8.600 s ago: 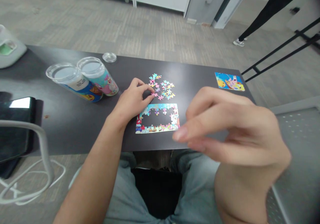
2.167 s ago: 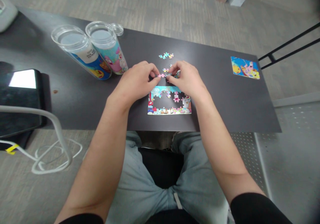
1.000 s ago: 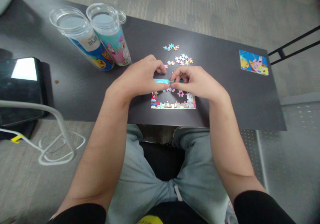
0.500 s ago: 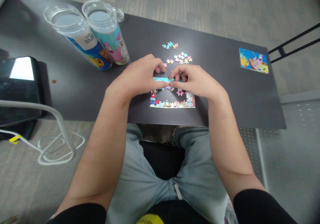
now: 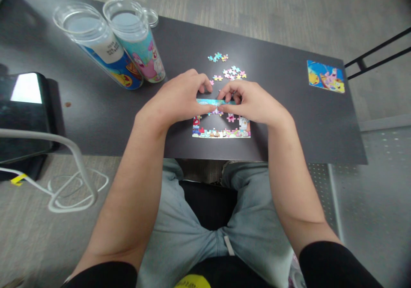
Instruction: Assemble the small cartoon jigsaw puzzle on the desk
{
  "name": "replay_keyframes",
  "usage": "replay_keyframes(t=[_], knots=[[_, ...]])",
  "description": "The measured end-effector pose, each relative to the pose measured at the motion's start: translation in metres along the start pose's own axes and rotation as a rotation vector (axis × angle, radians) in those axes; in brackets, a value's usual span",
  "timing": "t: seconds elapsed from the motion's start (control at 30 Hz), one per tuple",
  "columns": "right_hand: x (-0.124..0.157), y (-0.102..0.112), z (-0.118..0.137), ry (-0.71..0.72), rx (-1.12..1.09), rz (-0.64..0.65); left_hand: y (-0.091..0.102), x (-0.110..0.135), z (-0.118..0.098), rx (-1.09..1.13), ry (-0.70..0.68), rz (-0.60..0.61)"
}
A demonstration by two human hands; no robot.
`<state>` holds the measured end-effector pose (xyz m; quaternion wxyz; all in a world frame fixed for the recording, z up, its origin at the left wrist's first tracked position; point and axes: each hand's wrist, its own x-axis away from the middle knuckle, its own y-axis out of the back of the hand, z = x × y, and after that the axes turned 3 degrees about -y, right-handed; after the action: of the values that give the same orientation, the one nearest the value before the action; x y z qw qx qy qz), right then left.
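A small, partly built jigsaw frame (image 5: 221,132) lies near the front edge of the dark table (image 5: 289,121). My left hand (image 5: 178,97) and my right hand (image 5: 253,104) meet over its upper border, fingers curled and thumbs pressing down on the blue top strip (image 5: 212,102). Whether a loose piece sits under the fingertips is hidden. Loose pastel puzzle pieces (image 5: 233,72) lie just beyond my hands, with a smaller cluster (image 5: 217,57) farther back.
Two clear tubes (image 5: 105,44) with cartoon labels lie at the back left, a small clear lid (image 5: 150,16) behind them. A picture card (image 5: 326,76) rests at the right. A dark phone (image 5: 22,108) and a white cable (image 5: 64,181) are at the left.
My right hand came down from near the camera to join the left above the loose pieces. Both then moved nearer onto the frame's top border and have stayed there over the last second.
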<state>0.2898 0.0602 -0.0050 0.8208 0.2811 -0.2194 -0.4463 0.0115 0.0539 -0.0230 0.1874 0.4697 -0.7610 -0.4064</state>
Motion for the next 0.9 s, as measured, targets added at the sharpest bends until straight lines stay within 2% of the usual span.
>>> replay_keyframes(t=[0.1, 0.27, 0.47, 0.73, 0.9], knots=[[0.002, 0.007, 0.001, 0.001, -0.019, -0.023, 0.001, 0.0, 0.0, 0.006, -0.002, 0.006], [0.013, 0.029, -0.009, -0.033, 0.005, -0.193, 0.002, -0.003, 0.004, 0.02, 0.005, 0.008], [0.022, 0.046, -0.024, -0.101, 0.049, -0.309, 0.004, -0.004, 0.007, 0.008, 0.006, 0.006], [0.017, 0.051, -0.021, -0.165, 0.104, -0.343, 0.006, -0.006, 0.008, 0.011, 0.024, -0.012], [0.009, 0.058, -0.029, -0.145, 0.126, -0.357, 0.004, -0.006, 0.009, -0.028, 0.048, -0.083]])
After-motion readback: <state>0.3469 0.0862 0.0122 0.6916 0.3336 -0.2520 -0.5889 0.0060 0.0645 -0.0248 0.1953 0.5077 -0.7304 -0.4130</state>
